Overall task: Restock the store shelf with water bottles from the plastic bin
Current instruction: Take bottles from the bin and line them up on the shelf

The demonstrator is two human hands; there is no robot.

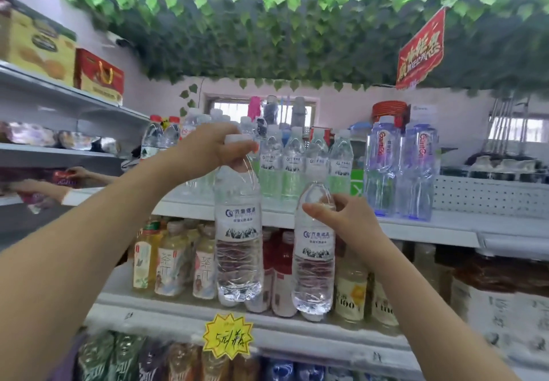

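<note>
My left hand (pixel 212 146) grips the white cap and neck of a clear water bottle (pixel 238 232) with a white mountain label, hanging upright in front of the shelves. My right hand (pixel 347 217) clasps the shoulder of a second, matching water bottle (pixel 314 259), held a little lower and to the right. Both bottles hang below the top shelf (pixel 421 226), where a row of the same labelled bottles (pixel 300 166) stands. The plastic bin is out of view.
Tall blue-tinted bottles (pixel 401 169) stand on the top shelf to the right. Tea and juice bottles (pixel 172 262) fill the shelf below, with a yellow price tag (pixel 228 336) on its edge. Another person's hands (pixel 44 187) work at the left shelves. Fake ivy hangs overhead.
</note>
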